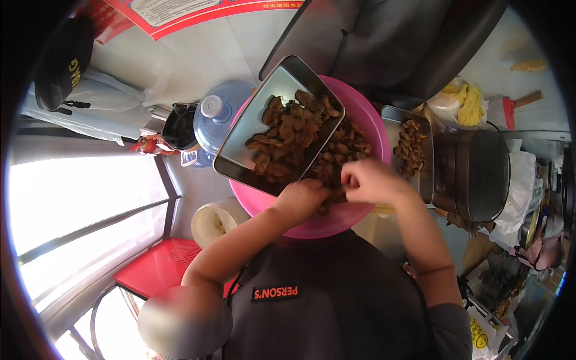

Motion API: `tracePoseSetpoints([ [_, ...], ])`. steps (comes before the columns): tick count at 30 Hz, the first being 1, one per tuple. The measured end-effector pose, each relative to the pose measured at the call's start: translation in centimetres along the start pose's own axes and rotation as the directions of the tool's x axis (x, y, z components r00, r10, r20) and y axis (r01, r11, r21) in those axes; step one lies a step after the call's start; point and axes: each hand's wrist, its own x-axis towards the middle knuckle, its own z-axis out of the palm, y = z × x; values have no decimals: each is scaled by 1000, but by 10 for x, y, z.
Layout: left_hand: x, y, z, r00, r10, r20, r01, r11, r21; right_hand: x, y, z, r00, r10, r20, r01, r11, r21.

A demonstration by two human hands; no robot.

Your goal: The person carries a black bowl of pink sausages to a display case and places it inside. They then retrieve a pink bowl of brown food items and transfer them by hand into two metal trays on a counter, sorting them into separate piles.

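A pink plastic basin [342, 225] stands before me with brown, flat food pieces [346, 144] inside. Across its upper left lies a tilted rectangular metal tray [234, 153] holding a heap of similar brown pieces [290, 135]. My left hand [303, 198] is at the tray's lower corner, over the pieces in the basin; its fingertips are hidden. My right hand [366, 182], slightly blurred, has curled fingers above the basin's contents. Whether either hand holds a piece cannot be made out.
Right of the basin is a second metal tray [429, 173] with brown pieces, beside a dark, deep container [488, 175]. A large blue water bottle [216, 117] and an off-white bucket [202, 220] stand at the left, near a red seat [157, 265].
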Motion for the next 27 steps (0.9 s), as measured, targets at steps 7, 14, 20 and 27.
tracePoseSetpoints([
  [7, -15, 3, -83, 919, -339, -200, 235, 880, -412, 13, -29, -20, 752, -71, -655, 363, 874, 322],
  [14, -37, 9, -93, 954, -168, -246, 170, 985, -13, 1, -10, 67, 985, -155, -81, 136, 971, -198],
  [20, -39, 10, -13, 999, 29, 32, -31, 996, 88, 3, 0, 90, 971, -229, -76, 191, 922, -337],
  [27, -30, 13, -25, 948, -168, 269, 165, 986, 35, 4, -6, 72, 986, -162, -33, 142, 935, -324],
])
